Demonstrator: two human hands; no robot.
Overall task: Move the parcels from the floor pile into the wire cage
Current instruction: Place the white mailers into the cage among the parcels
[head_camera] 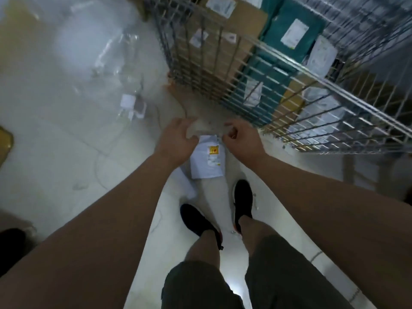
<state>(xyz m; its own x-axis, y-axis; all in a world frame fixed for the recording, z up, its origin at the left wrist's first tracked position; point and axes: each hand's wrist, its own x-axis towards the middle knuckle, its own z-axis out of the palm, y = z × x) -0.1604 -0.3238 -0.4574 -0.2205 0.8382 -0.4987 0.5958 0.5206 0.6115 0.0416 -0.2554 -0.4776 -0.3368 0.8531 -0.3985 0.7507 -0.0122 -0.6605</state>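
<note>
A flat parcel in a clear or whitish bag, with a white label and a small yellow sticker, hangs between my hands above my feet. My left hand grips its top left edge, fingers curled over the plastic. My right hand pinches the top right edge. The wire cage stands just ahead and to the right, holding brown cardboard boxes, green bags and white bags. The parcel is lower than the cage's rim and outside it.
Clear plastic wrapping and a small white packet lie on the pale floor to the left of the cage. A brown box edge shows at the far left. My two black shoes stand on the floor below the parcel.
</note>
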